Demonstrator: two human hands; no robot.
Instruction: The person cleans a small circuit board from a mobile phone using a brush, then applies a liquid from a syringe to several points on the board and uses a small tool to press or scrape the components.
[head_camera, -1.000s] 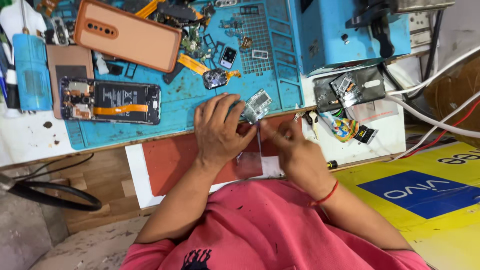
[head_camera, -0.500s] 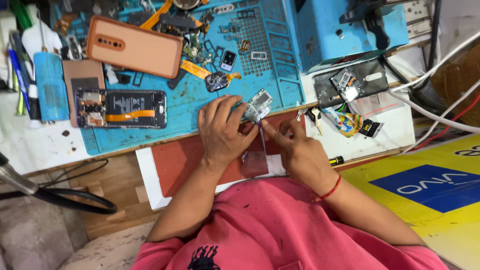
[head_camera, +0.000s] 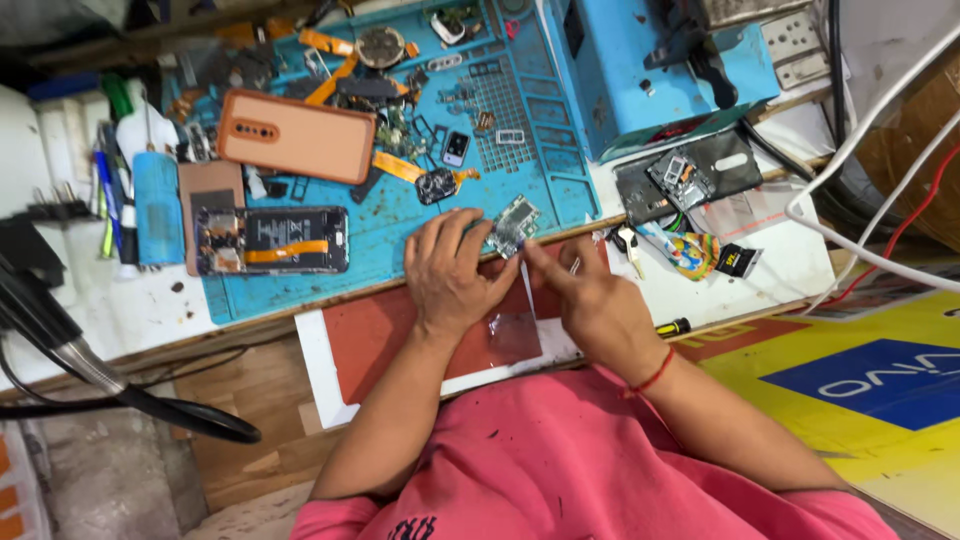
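Hands, left hand (head_camera: 455, 270) and right hand (head_camera: 590, 300), pinching circuit board (head_camera: 514, 224) at mat edge (head_camera: 400, 285)

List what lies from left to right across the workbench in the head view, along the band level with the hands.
Blue bottle → opened phone with its insides showing → left hand → small circuit board held at the fingertips → right hand → dark phone frame with parts on it → white cables.

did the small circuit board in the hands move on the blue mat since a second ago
No. The small circuit board sits at the blue mat's near edge as before, pinched between the left hand and right hand; only the camera shifted.
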